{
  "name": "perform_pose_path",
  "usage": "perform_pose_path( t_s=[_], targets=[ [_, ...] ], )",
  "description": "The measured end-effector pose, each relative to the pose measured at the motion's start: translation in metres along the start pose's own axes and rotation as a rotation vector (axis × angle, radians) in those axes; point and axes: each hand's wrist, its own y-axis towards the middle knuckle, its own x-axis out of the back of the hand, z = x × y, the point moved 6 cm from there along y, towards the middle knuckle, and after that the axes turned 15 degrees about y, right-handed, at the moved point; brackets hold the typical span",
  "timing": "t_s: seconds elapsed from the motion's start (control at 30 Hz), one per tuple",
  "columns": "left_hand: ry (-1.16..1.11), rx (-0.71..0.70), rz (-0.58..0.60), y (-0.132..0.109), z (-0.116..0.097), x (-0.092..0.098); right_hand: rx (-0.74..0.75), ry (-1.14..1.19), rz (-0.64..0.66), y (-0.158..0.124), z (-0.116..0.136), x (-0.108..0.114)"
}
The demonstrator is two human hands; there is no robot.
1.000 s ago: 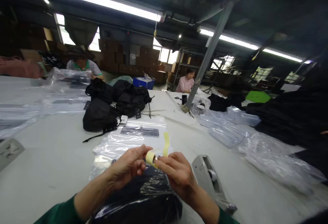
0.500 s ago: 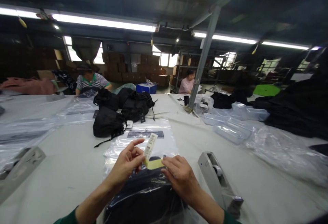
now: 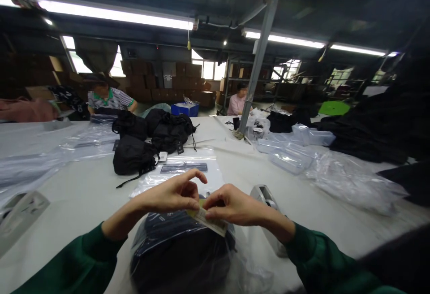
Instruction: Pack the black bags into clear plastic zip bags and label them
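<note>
A dark garment in a clear plastic bag lies on the white table right in front of me. Both hands meet over its far end. My left hand pinches one end of a barcode label strip with thumb and fingers, index finger raised. My right hand is closed on the same strip, pressing it down onto the bag. A grey tape dispenser stands just right of my right hand, partly hidden by my wrist.
A stack of clear bags with a printed label lies beyond my hands. Black bags are piled further back. Clear plastic lies at the left and right. Two people sit at the far side. A metal post rises mid-table.
The yellow strip that stood up between my fingers has been laid flat on the bagged garment. Both hands have moved down and closer together. The view has shifted slightly.
</note>
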Motion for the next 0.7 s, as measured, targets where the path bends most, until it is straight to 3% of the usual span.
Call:
perform_pose_path(
  t_s=[0.1,0.17,0.33,0.43,0.57,0.7],
  targets=[
    [0.169,-0.021,-0.301,0.002,-0.002,0.018,-0.072,0.299,-0.14,-0.005,-0.023,-0.001],
    [0.194,-0.048,-0.436,-0.001,0.001,0.02,-0.096,0.472,-0.243,-0.011,-0.038,-0.003],
    [0.004,0.021,-0.341,-0.002,0.023,-0.016,-0.033,0.612,-0.377,-0.018,-0.048,-0.01],
    [-0.158,0.034,-0.352,0.002,0.032,-0.032,0.018,0.621,-0.456,-0.018,-0.046,-0.012],
    [-0.342,0.069,-0.393,0.008,0.04,-0.038,0.048,0.565,-0.545,-0.02,-0.047,-0.012],
    [-0.182,0.075,-0.423,0.01,0.034,-0.034,0.077,0.52,-0.574,-0.024,-0.05,-0.006]
  ],
)
